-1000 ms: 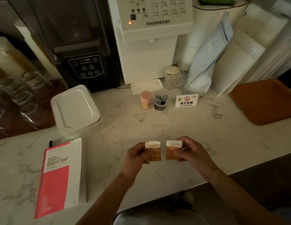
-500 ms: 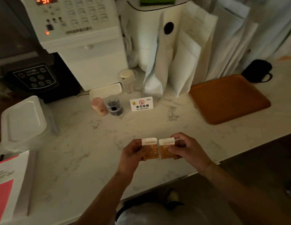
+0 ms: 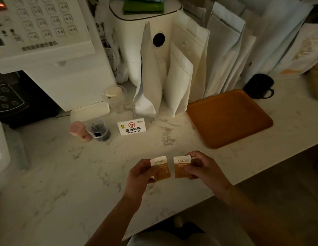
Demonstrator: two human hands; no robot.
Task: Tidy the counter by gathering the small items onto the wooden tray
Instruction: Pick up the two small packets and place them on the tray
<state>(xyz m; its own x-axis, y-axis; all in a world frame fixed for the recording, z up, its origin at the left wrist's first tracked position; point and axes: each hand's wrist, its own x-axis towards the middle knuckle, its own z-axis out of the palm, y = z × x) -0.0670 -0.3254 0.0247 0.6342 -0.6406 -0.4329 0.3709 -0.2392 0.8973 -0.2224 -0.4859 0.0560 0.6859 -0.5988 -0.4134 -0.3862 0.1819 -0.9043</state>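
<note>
My left hand (image 3: 139, 175) pinches one small orange-and-white sugar packet (image 3: 161, 168) above the marble counter's front edge. My right hand (image 3: 203, 170) holds a second, matching packet (image 3: 181, 166) just to its right; a narrow gap separates the two packets. The wooden tray (image 3: 229, 118) lies empty on the counter, up and to the right of both hands. A white no-smoking sign (image 3: 131, 128), a pink-capped small jar (image 3: 80, 131) and a clear cup of dark sticks (image 3: 98, 129) stand further back on the left.
White pouches (image 3: 179, 86) lean against the back behind the tray. A black mug (image 3: 259, 86) sits by the tray's far corner. A white dispenser machine (image 3: 53, 55), a lidded clear cup (image 3: 114, 98) and a black appliance (image 3: 9, 100) fill the back left.
The view has swung right and nearer, bringing the tray toward the middle. Both hands still hold their packets; the packets have drawn slightly apart.
</note>
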